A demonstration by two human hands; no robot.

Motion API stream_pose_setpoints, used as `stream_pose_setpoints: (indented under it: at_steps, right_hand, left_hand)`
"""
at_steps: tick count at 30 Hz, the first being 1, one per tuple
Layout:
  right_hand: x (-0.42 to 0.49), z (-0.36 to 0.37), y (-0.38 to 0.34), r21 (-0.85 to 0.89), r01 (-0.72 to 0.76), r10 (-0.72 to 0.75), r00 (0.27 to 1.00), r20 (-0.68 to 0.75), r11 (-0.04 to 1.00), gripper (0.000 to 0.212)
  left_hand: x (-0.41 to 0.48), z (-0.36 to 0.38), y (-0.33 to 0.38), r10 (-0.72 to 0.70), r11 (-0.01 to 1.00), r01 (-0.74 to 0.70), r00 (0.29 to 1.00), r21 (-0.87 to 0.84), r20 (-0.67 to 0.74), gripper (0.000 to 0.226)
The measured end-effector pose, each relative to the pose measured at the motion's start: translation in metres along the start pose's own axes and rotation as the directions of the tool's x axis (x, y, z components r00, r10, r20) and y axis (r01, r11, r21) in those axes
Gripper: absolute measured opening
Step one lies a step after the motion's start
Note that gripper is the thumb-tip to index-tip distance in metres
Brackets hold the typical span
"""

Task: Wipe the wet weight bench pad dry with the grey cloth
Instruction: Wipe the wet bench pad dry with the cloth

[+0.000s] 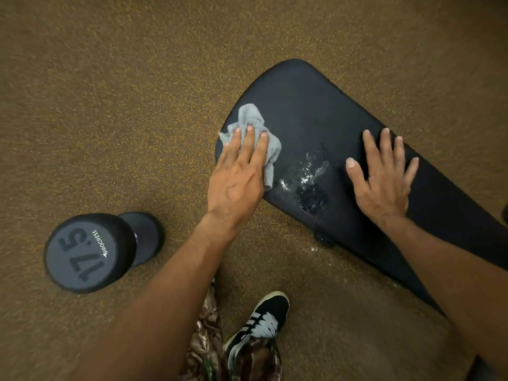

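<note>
Under the left grip [239, 166], its fingers straight and flat and clasping nothing, the grey cloth [248, 114] is pressed in a bunch against the edge of the weight bench pad [302, 100]. Just right of that grip, between it and the right grip [382, 177], a wet patch [310, 185] glistens, not touched by the cloth. The right grip lies spread and empty on the pad beyond the water, apparently bracing. Well out to the left grip's lower left, a dumbbell [82, 254] marked 17.5 stands on the speckled floor [137, 78]. A shoe [264, 320] shows below both grips. Only pressure holds the crumpled cloth, so a quick sweep could roll it up and smear the water rather than lift it. A stroke towards the pad's near edge could push water onto the floor by the foot.
</note>
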State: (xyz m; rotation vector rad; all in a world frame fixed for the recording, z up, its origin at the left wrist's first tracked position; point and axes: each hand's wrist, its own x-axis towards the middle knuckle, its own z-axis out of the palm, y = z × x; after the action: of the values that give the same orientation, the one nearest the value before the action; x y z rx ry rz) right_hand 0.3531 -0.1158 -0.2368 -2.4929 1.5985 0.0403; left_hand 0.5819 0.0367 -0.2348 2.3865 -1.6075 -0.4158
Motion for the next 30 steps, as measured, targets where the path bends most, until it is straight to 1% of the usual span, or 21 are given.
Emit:
stream_pose_setpoints:
  at_steps: [2,4,5,7,8,10,12,13,15,17,19,22,25,27,30]
  right_hand:
    - [0.000,-0.003,0.001,0.020,0.001,-0.001,1.000,0.015,1.000,0.071]
    - [-0.003,-0.008,0.002,0.093,0.040,-0.042,0.999,0.025,0.995,0.067]
    - [-0.006,-0.010,0.003,0.120,0.083,-0.087,0.996,0.021,0.989,0.063]
    - [-0.020,-0.013,0.006,0.113,0.171,-0.171,0.985,-0.006,0.979,0.057]
    - [-0.029,-0.013,0.008,0.090,0.188,-0.187,0.982,-0.022,0.978,0.055]
    - [-0.049,-0.011,0.014,0.038,0.163,-0.161,0.986,-0.041,0.986,0.054]
    - [-0.065,-0.008,0.022,0.022,0.126,-0.126,0.992,-0.027,0.992,0.055]
    - [-0.070,-0.007,0.025,0.018,0.127,-0.127,0.992,-0.011,0.992,0.056]
    - [-0.075,-0.005,0.025,0.002,0.140,-0.140,0.990,0.010,0.990,0.058]
    - [-0.077,-0.001,0.020,0.025,0.124,-0.124,0.992,0.011,0.992,0.059]
    - [-0.076,0.002,0.015,0.054,0.080,-0.079,0.997,-0.020,0.995,0.057]
    - [-0.076,0.006,0.012,0.020,0.059,-0.057,0.996,-0.065,0.998,0.053]
    - [-0.077,0.007,0.012,0.026,0.050,-0.047,0.995,-0.093,0.998,0.050]
    - [-0.077,0.007,0.011,0.045,0.034,-0.029,0.994,-0.107,0.998,0.048]
    - [-0.077,0.008,0.010,0.030,0.031,-0.027,0.992,-0.122,0.999,0.047]
  left_hand:
    - [-0.020,0.003,0.007,-0.011,1.000,0.011,1.000,0.006,-0.029,0.055]
    - [-0.039,0.007,0.015,0.026,0.999,-0.026,0.999,0.031,-0.019,0.056]
    - [-0.043,0.011,0.021,0.073,0.996,-0.074,0.997,0.051,0.010,0.057]
    - [-0.043,0.018,0.037,0.202,0.975,-0.208,0.976,0.073,0.083,0.059]
    - [-0.039,0.021,0.045,0.255,0.961,-0.263,0.963,0.090,0.089,0.058]
    - [-0.022,0.022,0.053,0.296,0.944,-0.306,0.951,0.121,0.092,0.056]
    - [-0.004,0.018,0.051,0.274,0.945,-0.290,0.955,0.149,0.117,0.057]
    - [0.005,0.014,0.045,0.220,0.961,-0.234,0.970,0.148,0.105,0.057]
    - [0.018,0.006,0.033,0.081,0.993,-0.084,0.996,0.079,0.041,0.056]
    - [0.011,0.005,0.026,0.038,0.999,-0.038,0.999,0.038,-0.003,0.054]
    - [-0.009,0.008,0.022,0.059,0.998,-0.058,0.998,0.033,-0.005,0.055]
    - [-0.046,0.008,0.020,0.077,0.997,-0.077,0.997,0.015,-0.004,0.058]
    - [-0.062,0.016,0.037,0.152,0.985,-0.155,0.988,0.073,0.034,0.062]
    - [-0.056,0.023,0.052,0.221,0.967,-0.228,0.973,0.113,0.069,0.062]
    - [-0.018,0.026,0.069,0.285,0.947,-0.295,0.954,0.124,0.093,0.057]
